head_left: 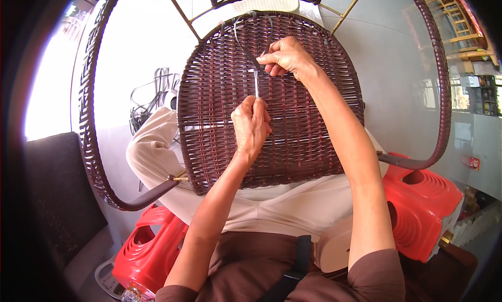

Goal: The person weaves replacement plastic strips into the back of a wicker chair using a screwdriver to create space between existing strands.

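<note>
A round-backed chair seat (pixel 308 124), woven from dark brown and reddish strips, lies across my lap. My left hand (pixel 250 123) is closed around a slim metal tool (pixel 257 85); its handle is hidden in my fist. The shaft points away from me, its tip at the weave just below my other hand. Between thumb and fingertips, my right hand (pixel 287 59) pinches a dark flat weaving strip (pixel 241 43). That strip loops up toward the far rim of the seat.
Curved wrapped chair arms (pixel 90 93) arch on both sides. Red plastic stools (pixel 149 249) stand at lower left and right. A tangle of loose strips (pixel 151 100) lies on the floor at left. Behind stands a yellow wooden frame (pixel 457 19) at far right.
</note>
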`<state>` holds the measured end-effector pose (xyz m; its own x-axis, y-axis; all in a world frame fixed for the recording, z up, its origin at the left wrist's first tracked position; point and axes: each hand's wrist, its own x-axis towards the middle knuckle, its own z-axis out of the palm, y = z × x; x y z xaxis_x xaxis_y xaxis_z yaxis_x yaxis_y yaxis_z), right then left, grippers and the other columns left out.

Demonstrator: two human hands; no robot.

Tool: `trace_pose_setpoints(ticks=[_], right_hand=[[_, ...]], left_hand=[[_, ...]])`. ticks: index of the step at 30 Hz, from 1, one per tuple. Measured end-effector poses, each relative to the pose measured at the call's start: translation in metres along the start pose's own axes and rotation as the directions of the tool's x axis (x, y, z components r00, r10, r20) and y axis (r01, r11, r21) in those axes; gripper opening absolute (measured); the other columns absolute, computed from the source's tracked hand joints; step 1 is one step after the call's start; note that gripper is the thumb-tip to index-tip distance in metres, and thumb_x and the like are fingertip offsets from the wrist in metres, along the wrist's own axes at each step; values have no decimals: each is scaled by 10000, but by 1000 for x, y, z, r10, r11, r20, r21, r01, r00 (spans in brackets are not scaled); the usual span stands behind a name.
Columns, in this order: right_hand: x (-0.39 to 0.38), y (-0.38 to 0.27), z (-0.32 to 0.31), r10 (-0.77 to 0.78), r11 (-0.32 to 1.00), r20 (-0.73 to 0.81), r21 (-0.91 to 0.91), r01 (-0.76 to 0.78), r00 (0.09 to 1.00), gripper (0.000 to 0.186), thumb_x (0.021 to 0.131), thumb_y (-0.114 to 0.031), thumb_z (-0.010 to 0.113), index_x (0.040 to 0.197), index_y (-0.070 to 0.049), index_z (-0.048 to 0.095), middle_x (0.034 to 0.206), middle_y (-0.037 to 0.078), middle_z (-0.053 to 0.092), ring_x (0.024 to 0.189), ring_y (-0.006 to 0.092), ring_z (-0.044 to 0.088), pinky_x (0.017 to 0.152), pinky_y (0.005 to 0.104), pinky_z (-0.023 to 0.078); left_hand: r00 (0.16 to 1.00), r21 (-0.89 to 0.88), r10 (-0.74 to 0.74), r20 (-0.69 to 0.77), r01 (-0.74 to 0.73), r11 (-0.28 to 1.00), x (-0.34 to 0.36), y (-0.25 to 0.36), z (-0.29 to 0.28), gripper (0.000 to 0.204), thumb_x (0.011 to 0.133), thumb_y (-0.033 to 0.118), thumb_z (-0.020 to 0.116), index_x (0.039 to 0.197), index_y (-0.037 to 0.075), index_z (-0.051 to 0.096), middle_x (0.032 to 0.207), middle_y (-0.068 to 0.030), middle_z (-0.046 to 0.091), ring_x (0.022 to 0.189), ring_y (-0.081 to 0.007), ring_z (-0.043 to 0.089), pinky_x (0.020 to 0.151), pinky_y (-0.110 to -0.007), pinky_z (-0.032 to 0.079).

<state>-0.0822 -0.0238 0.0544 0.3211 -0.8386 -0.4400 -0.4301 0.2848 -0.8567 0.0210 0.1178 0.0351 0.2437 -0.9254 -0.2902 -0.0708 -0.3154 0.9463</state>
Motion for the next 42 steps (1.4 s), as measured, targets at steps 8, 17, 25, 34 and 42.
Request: trace_pose_setpoints(ticks=[8, 17, 25, 34, 42], right_hand=[[4, 4, -1, 32, 999, 8, 5, -32, 999, 147, 710, -121, 722, 742, -1, 643, 622, 107, 643, 479, 122, 609, 404, 212, 460], [7, 5, 0, 50, 998, 4, 46, -50, 999, 160, 682, -100, 738, 705, 5, 619, 616, 117, 639, 458, 133, 602, 395, 221, 460], [9, 6, 1, 52, 997, 6, 63, -52, 999, 171, 678, -92, 740, 704, 19, 612, 617, 128, 638, 461, 146, 605, 408, 233, 487], [7, 4, 2, 34, 997, -9, 71, -33, 999, 157, 687, -68, 726, 695, 37, 609, 611, 138, 634, 461, 153, 609, 399, 230, 487], [5, 3, 1, 65, 994, -12, 91, -64, 998, 136, 693, -55, 716, 706, 34, 613, 613, 142, 634, 454, 151, 606, 394, 230, 484]], left_hand=[[977, 45, -182, 115, 178, 983, -8, 11, -22, 285, 880, 150, 410, 720, -41, 548, 489, -67, 516, 332, -107, 476, 302, -236, 365], [970, 236, -201, 137, 165, 958, -4, 26, -20, 308, 873, 136, 398, 709, -73, 553, 476, -105, 527, 343, -155, 514, 325, -280, 405], [973, 432, -184, 142, 106, 896, 7, 34, -21, 315, 858, 115, 396, 689, -101, 552, 502, -186, 535, 416, -265, 568, 443, -364, 476], [967, 543, 142, 210, -236, 806, 18, 1, -27, 315, 846, 123, 371, 687, -93, 538, 487, -125, 519, 337, -185, 506, 334, -304, 414], [998, 554, -29, 57, -8, 832, 6, 13, -8, 273, 850, 115, 442, 671, -68, 537, 676, -305, 551, 697, -418, 592, 594, -455, 474]])
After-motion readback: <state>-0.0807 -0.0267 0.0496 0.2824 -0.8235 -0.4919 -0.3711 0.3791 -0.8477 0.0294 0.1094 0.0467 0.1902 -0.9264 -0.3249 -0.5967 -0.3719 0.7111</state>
